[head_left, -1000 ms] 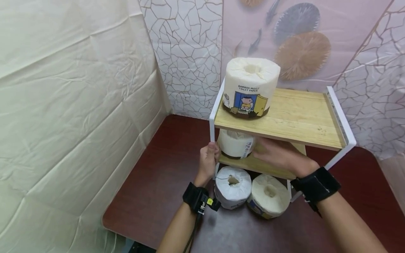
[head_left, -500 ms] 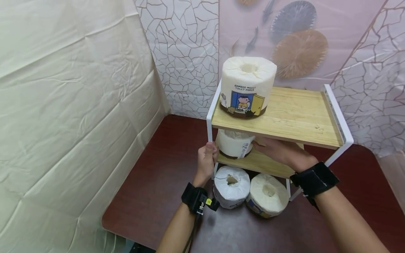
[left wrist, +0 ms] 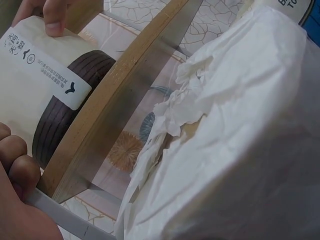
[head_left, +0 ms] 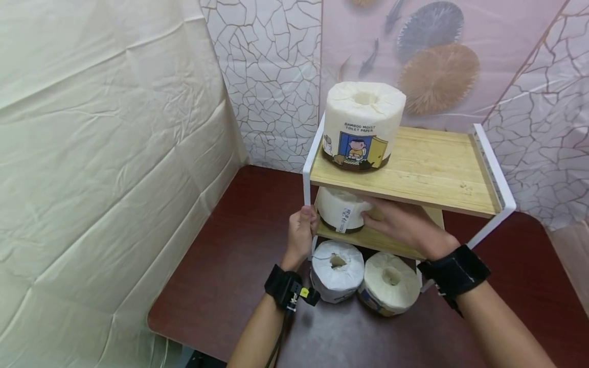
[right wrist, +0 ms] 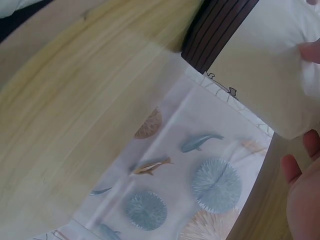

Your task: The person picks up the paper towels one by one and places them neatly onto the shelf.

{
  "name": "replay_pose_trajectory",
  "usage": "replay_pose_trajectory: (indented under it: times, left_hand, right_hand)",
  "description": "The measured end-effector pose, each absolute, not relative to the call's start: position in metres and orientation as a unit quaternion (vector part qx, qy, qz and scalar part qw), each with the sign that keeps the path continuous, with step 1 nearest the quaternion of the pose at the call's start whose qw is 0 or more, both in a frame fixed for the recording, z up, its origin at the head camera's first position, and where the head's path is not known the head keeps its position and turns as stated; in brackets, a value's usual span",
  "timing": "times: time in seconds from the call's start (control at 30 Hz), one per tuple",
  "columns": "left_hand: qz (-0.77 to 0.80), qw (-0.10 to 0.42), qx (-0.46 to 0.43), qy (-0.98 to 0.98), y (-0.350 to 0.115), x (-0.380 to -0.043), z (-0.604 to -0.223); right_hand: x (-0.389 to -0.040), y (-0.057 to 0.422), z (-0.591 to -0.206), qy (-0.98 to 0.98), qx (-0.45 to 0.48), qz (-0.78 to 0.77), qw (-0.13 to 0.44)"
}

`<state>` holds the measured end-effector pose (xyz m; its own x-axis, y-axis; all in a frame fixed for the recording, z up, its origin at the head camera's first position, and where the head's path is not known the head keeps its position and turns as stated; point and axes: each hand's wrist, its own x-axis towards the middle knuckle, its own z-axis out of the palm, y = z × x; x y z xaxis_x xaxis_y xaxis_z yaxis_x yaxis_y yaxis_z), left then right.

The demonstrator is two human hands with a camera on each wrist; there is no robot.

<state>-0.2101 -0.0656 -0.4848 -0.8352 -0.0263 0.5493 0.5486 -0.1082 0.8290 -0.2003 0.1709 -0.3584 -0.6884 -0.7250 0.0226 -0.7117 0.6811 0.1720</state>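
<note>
My left hand (head_left: 302,234) grips the white metal side post of the two-tier shelf rack at its left front. Curled fingers (left wrist: 24,170) of that hand show on the post in the left wrist view. On the lower wooden board (head_left: 391,240) stands a wrapped toilet roll (head_left: 338,210) with a dark base band and a white label. My right hand (head_left: 405,225) reaches in under the upper board and holds this roll by its right side. A fingertip (right wrist: 311,52) dents its wrapper in the right wrist view. Part of the right hand is hidden by the upper board.
Another printed toilet roll (head_left: 363,128) stands at the left of the upper board (head_left: 442,168). Beneath the rack, a white-wrapped roll (head_left: 337,272) and a cream roll (head_left: 391,283) stand on the dark red table (head_left: 207,286). Curtains hang at the left and back.
The toilet roll on the lower board has turned, its label passing from right to nearer the middle. The right hand has shifted slightly left with it; the left hand keeps its grip.
</note>
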Motion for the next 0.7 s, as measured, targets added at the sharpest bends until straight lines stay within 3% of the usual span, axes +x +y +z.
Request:
replay_pose_trajectory:
  times: [0.07, 0.1, 0.2, 0.3, 0.47, 0.7]
  left_hand:
    - [-0.714, 0.2, -0.202, -0.64, -0.065, -0.209, -0.485]
    - [-0.712, 0.2, -0.201, -0.642, -0.065, -0.21, -0.485]
    - [-0.712, 0.2, -0.199, -0.643, -0.065, -0.21, -0.484]
    - [-0.714, 0.198, -0.198, -0.642, -0.065, -0.21, -0.484]
    - [-0.711, 0.199, -0.204, -0.643, -0.064, -0.211, -0.485]
    - [-0.713, 0.212, -0.219, -0.631, -0.065, -0.212, -0.486]
  right_hand:
    - [-0.202, 0.167, -0.363, -0.909, 0.384, 0.161, 0.008]
    - [-0.201, 0.165, -0.364, -0.91, 0.391, 0.134, 0.039]
    - [-0.201, 0.161, -0.365, -0.907, 0.388, 0.155, 0.047]
    - [-0.201, 0.161, -0.365, -0.907, 0.367, 0.204, 0.009]
    - [-0.203, 0.17, -0.363, -0.889, 0.292, 0.334, -0.116]
    - [-0.21, 0.182, -0.365, -0.869, 0.277, 0.375, -0.165]
